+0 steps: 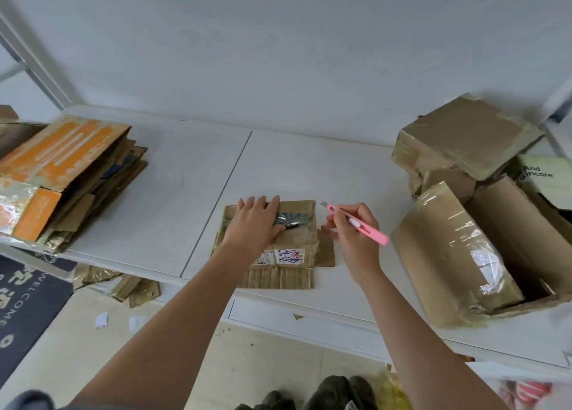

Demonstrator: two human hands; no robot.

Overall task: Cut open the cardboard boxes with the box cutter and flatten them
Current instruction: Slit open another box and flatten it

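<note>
A small brown cardboard box (297, 242) lies collapsed near the front edge of the white table (173, 199), with a shipping label on its near side and flaps spread out. My left hand (257, 224) presses flat on its top, fingers straight. My right hand (349, 227) grips a pink box cutter (359, 224) just right of the box, its short blade pointing up and left, clear of the cardboard.
A stack of flattened boxes (62, 177) with an orange one on top lies at the left. Several taped boxes (470, 199) are piled at the right, one open. Cardboard scraps (130, 289) and a dark welcome mat (28, 304) lie on the floor.
</note>
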